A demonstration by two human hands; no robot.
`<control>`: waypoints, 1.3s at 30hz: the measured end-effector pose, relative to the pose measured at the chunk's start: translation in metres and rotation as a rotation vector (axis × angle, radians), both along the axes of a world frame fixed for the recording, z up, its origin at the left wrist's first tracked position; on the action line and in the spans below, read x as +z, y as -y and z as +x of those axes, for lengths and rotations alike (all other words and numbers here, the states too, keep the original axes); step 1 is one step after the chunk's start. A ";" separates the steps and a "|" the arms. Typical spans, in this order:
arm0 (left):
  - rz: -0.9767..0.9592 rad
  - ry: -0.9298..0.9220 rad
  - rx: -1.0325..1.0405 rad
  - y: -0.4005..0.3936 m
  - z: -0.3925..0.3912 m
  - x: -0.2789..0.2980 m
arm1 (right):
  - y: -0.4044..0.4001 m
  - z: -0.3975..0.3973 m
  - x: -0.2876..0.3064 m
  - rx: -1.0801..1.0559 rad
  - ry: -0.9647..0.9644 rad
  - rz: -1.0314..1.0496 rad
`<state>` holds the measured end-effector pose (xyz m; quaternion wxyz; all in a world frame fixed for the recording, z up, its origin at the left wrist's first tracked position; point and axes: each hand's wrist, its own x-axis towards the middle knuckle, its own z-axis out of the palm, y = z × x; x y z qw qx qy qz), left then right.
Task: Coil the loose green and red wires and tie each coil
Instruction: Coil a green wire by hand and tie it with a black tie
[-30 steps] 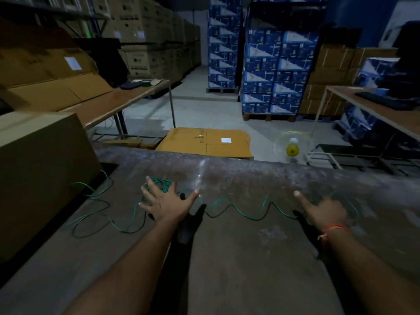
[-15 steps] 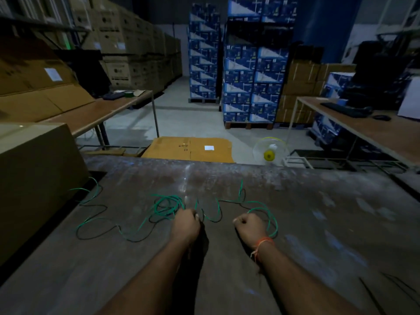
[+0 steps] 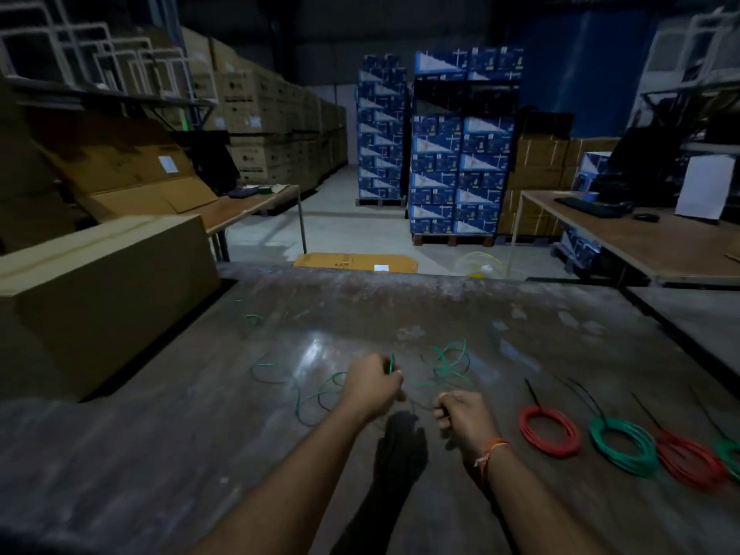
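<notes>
A loose green wire (image 3: 446, 364) lies in tangled loops across the middle of the dark worktable (image 3: 200, 454). My left hand (image 3: 372, 384) grips a short upright end of this wire. My right hand (image 3: 460, 414) is curled round another stretch of the same wire, just right of the left hand. To the right lie tied coils with black ties: a red coil (image 3: 549, 431), a green coil (image 3: 624, 446), another red coil (image 3: 690, 460) and part of a green coil (image 3: 730, 454) at the frame's edge.
A large cardboard box (image 3: 100, 298) stands at the table's left side. Beyond the far edge are a flat carton (image 3: 354, 263) on the floor, a small fan (image 3: 480, 266), side tables and stacks of blue and brown boxes.
Both hands went from spread on the table to closed fists on the green wire, drawn close together. The wire has bunched toward the middle. The view has shifted, showing the tied coils at right.
</notes>
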<state>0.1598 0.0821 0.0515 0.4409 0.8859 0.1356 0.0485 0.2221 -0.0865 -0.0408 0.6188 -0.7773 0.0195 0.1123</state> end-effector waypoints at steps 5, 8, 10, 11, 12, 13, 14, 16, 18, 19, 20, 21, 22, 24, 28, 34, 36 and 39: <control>-0.198 0.012 -0.021 0.037 -0.037 0.034 | 0.040 -0.048 0.011 -0.054 0.016 0.042; -0.190 -0.066 0.012 0.035 -0.049 0.035 | 0.054 -0.062 0.013 -0.088 0.028 0.048; 0.036 -0.100 0.046 0.022 -0.053 0.028 | 0.056 -0.065 0.014 -0.108 0.044 0.050; 0.180 -0.106 0.068 0.013 -0.053 0.022 | 0.057 -0.064 0.013 -0.112 0.056 0.039; 0.297 -0.105 0.106 0.003 -0.053 0.015 | 0.056 -0.063 0.012 -0.115 0.075 0.020; 0.363 -0.093 0.144 -0.006 -0.054 0.009 | 0.055 -0.060 0.012 -0.129 0.096 -0.018; 0.393 -0.082 0.175 -0.015 -0.054 0.002 | 0.055 -0.056 0.010 -0.139 0.130 -0.060; 0.416 -0.096 0.147 -0.033 -0.053 -0.012 | 0.052 -0.051 0.014 -0.162 0.190 -0.199; 0.366 -0.159 0.029 -0.042 -0.054 -0.024 | 0.046 -0.049 0.020 -0.203 0.201 -0.309; 0.307 -0.189 -0.037 -0.043 -0.055 -0.029 | 0.042 -0.048 0.022 -0.207 0.199 -0.338; 0.239 -0.215 -0.100 -0.042 -0.057 -0.033 | 0.037 -0.049 0.022 -0.169 0.197 -0.356; 0.182 -0.247 -0.166 -0.039 -0.060 -0.037 | 0.032 -0.051 0.023 -0.093 0.179 -0.378; 0.142 -0.280 -0.214 -0.034 -0.063 -0.041 | 0.027 -0.053 0.021 -0.009 0.164 -0.397; 0.099 -0.306 -0.229 -0.025 -0.068 -0.051 | 0.019 -0.063 0.018 0.165 0.153 -0.444; 0.171 -0.221 -0.112 -0.003 -0.088 -0.066 | 0.009 -0.090 0.012 0.431 0.192 -0.606; -0.027 -0.273 0.010 0.029 -0.143 -0.066 | 0.017 -0.128 0.014 0.609 0.208 -0.719; -0.166 -0.294 0.051 0.045 -0.162 -0.064 | 0.026 -0.140 0.017 0.657 0.233 -0.722; -0.415 -0.344 0.080 0.069 -0.190 -0.057 | 0.041 -0.154 0.018 0.704 0.225 -0.765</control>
